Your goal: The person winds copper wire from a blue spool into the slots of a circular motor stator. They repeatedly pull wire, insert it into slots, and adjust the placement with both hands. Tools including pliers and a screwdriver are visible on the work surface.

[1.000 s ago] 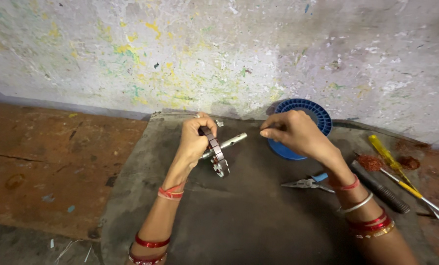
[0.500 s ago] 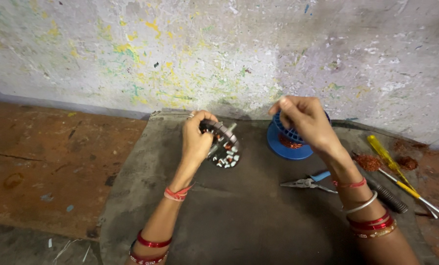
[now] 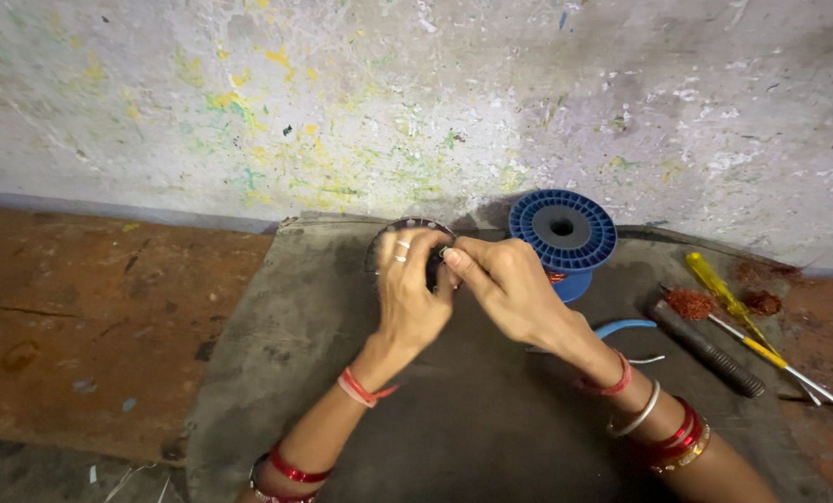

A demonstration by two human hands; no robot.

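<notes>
Both hands [image 3: 463, 289] on round part [image 3: 414, 226]

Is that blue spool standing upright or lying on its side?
Upright: the spool stands on one flange on the grey mat, its round top and centre hole facing up.

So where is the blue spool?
In the head view, the blue spool stands on the dark mat by the wall, just right of the hands.

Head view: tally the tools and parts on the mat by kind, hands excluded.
Round metal part held in both hands: 1
Blue wire spool: 1
Blue-handled pliers: 1
Yellow-handled screwdrivers: 2
Dark rod-shaped tool: 1
Total: 6
</notes>
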